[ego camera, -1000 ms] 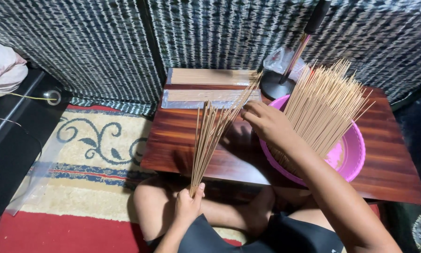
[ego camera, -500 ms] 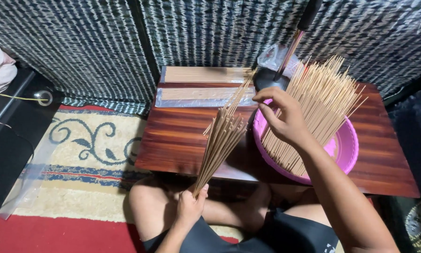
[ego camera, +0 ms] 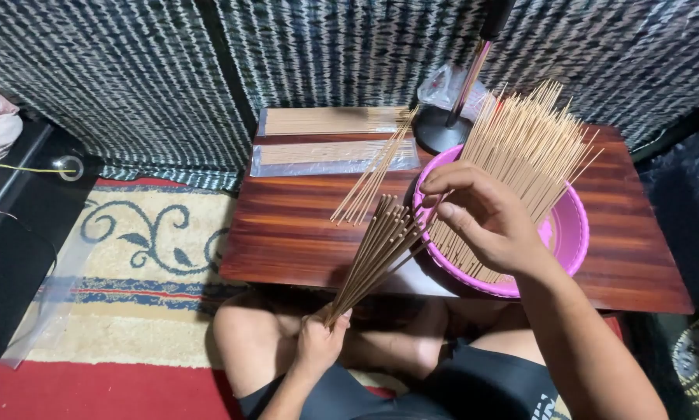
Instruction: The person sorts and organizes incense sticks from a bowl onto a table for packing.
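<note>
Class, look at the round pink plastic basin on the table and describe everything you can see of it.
The round pink plastic basin is shallow, glossy and upright, near the right end of the dark wooden table. A big bunch of thin tan sticks stands in it, fanning up and back. The right hand hovers over its left rim. A black round stand base sits just behind it.

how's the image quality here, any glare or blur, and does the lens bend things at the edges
Head view: mostly sharp; soft sheen on the glossy wooden table and glare on the clear plastic sleeves. The stick bundle in the left hand is crisp, and so is the right hand. Wide lens bows the patterned wall at the edges; corners darken.
</note>
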